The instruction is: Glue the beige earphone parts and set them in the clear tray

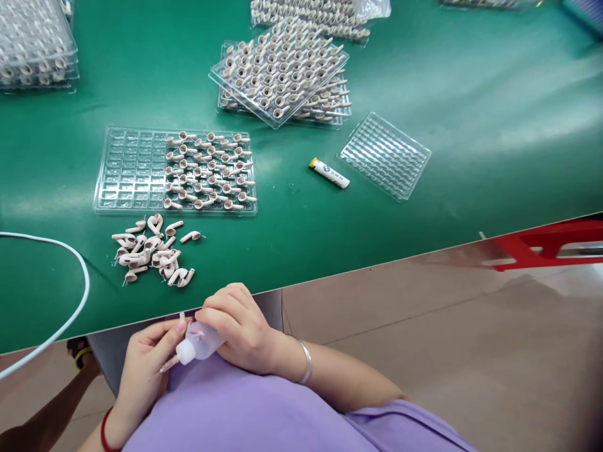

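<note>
At the near edge of the table, my right hand (242, 329) is closed around a small translucent squeeze bottle (207, 341), its white cap tilted down to the left. My left hand (144, 358) pinches a beige earbud shell (182, 316); only its stem end shows above the fingertips, the rest being hidden. The bottle's cap sits right beside the left fingers. Just beyond my hands lies a loose pile of beige earbud shells (153, 251), some with thin wires sticking out. Behind the pile, a clear plastic tray (129, 169) holds rows of the same shells in its right half.
Stacked trays full of shells (282, 69) stand at the back, with another stack (35, 47) at far left. A white lighter-like cylinder (330, 174) lies near a clear ridged tray (386, 156). A white cable (85, 270) curves at left. A red stool (546, 245) stands at right.
</note>
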{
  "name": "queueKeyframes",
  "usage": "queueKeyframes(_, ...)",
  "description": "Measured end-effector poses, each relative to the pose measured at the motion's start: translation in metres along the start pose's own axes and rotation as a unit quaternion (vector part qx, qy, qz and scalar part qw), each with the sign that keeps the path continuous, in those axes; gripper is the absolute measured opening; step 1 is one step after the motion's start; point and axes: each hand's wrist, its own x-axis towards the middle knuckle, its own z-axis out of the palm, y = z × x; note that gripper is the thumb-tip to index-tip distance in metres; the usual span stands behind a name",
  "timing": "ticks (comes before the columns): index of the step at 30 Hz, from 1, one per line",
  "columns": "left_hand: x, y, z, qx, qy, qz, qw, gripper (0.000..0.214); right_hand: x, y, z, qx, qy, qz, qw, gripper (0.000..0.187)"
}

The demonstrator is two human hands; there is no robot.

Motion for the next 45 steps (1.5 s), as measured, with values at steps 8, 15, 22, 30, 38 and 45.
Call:
queueKeyframes(8, -0.001, 0.001, 0.012, -0.025, 0.055, 0.007, 0.998, 0.034, -0.001, 0.002, 0.0, 0.007, -0.002, -0.003, 1.0, 0.011)
queueKeyframes(15, -0.004, 0.014, 0.03, -0.054, 0.08, 0.0, 0.995, 0.038, 0.003, 0.004, -0.004, 0.012, -0.018, -0.01, 1.0, 0.011)
queueKeyframes(22, -0.002, 0.007, 0.026, -0.062, 0.06, -0.001, 0.996, 0.035, 0.002, 0.004, -0.006, 0.004, -0.024, -0.005, 1.0, 0.012)
queueKeyframes(30, -0.002, 0.014, 0.005, -0.016, -0.051, -0.049, 0.997, 0.03, 0.001, 0.007, -0.006, 0.047, 0.006, -0.016, 0.999, 0.017)
queueKeyframes(38, -0.022, 0.035, 0.017, -0.063, -0.077, -0.068, 0.993, 0.029, 0.018, 0.028, -0.036, 0.05, 0.09, 0.144, 0.984, 0.034)
queueKeyframes(45, -0.019, 0.053, 0.014, 0.037, -0.109, -0.007, 0.993, 0.026, 0.04, 0.064, -0.06, -0.06, 0.017, 0.105, 0.993, 0.032)
